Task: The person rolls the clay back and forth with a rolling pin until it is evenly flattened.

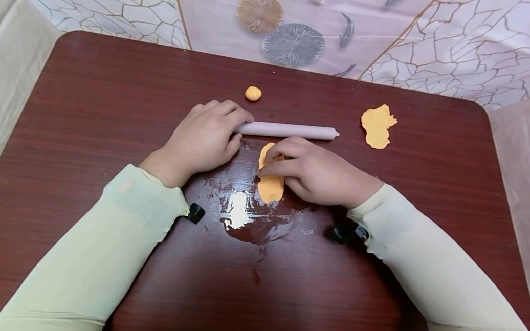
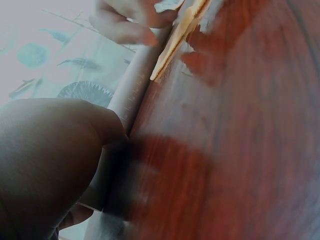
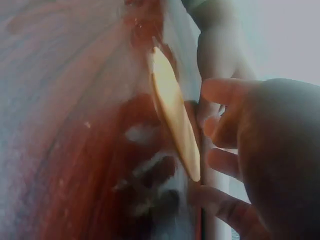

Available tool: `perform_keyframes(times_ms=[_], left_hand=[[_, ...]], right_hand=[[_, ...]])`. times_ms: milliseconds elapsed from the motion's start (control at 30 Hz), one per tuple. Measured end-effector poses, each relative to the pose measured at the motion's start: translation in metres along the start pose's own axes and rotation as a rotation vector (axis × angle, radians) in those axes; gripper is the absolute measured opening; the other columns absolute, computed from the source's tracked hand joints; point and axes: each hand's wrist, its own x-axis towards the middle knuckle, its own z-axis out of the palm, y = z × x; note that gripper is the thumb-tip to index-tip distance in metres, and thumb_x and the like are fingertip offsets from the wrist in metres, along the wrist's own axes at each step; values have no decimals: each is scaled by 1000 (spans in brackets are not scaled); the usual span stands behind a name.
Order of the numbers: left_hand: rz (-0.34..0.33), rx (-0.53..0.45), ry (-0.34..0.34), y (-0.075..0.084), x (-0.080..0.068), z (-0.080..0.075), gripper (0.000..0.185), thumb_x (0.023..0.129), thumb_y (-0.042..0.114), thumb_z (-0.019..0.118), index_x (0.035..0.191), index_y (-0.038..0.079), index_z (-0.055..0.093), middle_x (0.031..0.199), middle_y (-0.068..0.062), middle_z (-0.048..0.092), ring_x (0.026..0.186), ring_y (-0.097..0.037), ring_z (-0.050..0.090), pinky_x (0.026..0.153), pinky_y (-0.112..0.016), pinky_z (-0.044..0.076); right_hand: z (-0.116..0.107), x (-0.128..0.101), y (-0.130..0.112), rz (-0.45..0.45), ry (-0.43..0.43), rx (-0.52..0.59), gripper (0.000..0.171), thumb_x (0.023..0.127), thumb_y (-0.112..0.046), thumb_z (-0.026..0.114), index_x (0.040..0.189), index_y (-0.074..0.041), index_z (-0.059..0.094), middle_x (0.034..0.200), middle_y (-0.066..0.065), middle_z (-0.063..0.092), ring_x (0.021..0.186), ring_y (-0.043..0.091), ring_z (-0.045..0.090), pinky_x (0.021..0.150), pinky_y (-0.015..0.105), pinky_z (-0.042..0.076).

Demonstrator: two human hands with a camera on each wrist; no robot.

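Nearest the camera, we note two forearms in pale green sleeves (image 1: 114,248) entering from the lower edge, each with a small black device at the wrist. Both rest on a dark red-brown wooden table (image 1: 103,95) with rounded corners. Between the forearms we find a shiny wet smear (image 1: 250,215) on the tabletop.

Just beyond the smear lies a flattened oval of orange dough (image 1: 271,188), long axis running away from us. Our right hand (image 1: 313,172) lies over the far part of this piece, fingers curled and their tips on its upper surface; the near end of the dough shows uncovered. From the right wrist view the dough (image 3: 175,125) appears as a thin sheet with the fingers (image 3: 225,92) at its edge, and we cannot tell whether they pinch it or merely press it.

Beside it, our left hand (image 1: 203,139) is curled round the left end of a pale lilac rolling pin (image 1: 290,130), which lies flat across the table just beyond the dough. The left wrist view confirms this hold on the pin (image 2: 132,97).

Farther right, well apart, lies a second flattened orange piece (image 1: 377,126) of irregular outline. Beyond the pin sits a small orange ball (image 1: 253,93).

Behind the table hangs a patterned backdrop (image 1: 467,28).
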Motion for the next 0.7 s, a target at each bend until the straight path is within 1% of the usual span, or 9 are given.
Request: perform_keyframes(times_ms=[33,100,200,300,367,500,700], left_hand=[[-1,1,0,0,0,0,32,101,23,60,132,20,67,128,-2,65,109,-29,60,95,-52,46],[-2,2,-2,0,0,0,32,101,24,60,131,20,67,128,-2,65,109,-29,60,95,-52,46],[-3,4,-5,0,-1,0,32,101,24,60,132,21,66,129,-2,65,110,-29,60,95,-52,46],[-4,7,-3,0,-1,0,32,101,24,60,132,21,66,129,-2,64,110,-29,59,95,-51,46],[-5,10,-2,-1,-1,0,32,101,24,60,132,21,66,129,-2,64,110,-28,59,94,-51,46],[-6,13,-1,-1,-1,0,32,101,24,60,132,21,66,129,-2,64,110,-28,60,94,-51,46],[-3,14,1,0,-1,0,32,100,24,61,132,22,66,129,-2,64,109,-28,60,92,-51,47]], right_hand=[[0,-1,-2,-11,4,-3,42,97,-3,57,128,-24,76,129,2,65,124,23,56,116,37,39],[1,-2,-7,-48,-8,-55,43,97,-5,59,129,-28,76,133,3,65,125,26,56,116,40,40],[4,-3,-15,-99,-38,-148,40,99,-10,63,128,-32,76,139,5,64,124,30,56,111,45,45],[5,-4,-20,-110,-45,-212,32,102,-17,64,126,-34,77,137,4,64,122,31,55,105,46,47],[4,-4,-21,-113,-43,-233,28,103,-21,64,125,-33,78,134,3,65,122,31,55,102,46,47],[3,-5,-21,-133,-54,-265,27,104,-23,61,125,-31,77,130,1,66,123,30,55,97,47,47],[1,-10,-19,-132,-61,-286,25,106,-26,60,124,-31,77,128,0,66,126,30,55,99,49,47]])
